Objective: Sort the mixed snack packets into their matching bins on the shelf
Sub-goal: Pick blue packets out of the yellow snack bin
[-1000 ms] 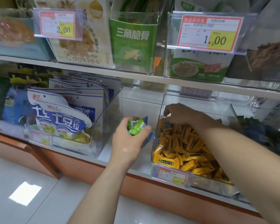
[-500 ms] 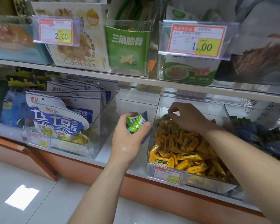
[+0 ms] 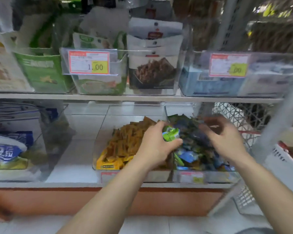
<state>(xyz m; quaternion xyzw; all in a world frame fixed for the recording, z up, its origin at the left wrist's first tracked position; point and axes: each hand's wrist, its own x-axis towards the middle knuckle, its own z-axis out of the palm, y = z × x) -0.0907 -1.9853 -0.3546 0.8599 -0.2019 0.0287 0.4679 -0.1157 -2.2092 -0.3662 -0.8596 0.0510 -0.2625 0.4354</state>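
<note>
Shop shelf [image 3: 71, 184] with clear bins along its front edge: the green packet [image 3: 170, 135] sits in the left hand [image 3: 156, 146], above the seam where the yellow bin [image 3: 98, 149] meets the blue bin [image 3: 215, 177] on its right, roughly midway between front and back rims. It looks small, light and crinkly, a soft foil wrapper that probably gives under pressure and may slide between smooth fingers, so a pinch across its flat faces, near the middle and away from the sealed ends, seems the safest hold. That is about how it is held: the fingers [image 3: 161, 125] curl over its top and the thumb [image 3: 175, 143] closes beneath, with the packet's right end sticking out past them toward the blue bin. The right hand [image 3: 227, 139] hovers over the heap of blue and green packets in that bin, fingers bent downward; blur hides whether they pinch anything, so I cannot tell. The green packet appears to match that heap, not the yellow one.
</note>
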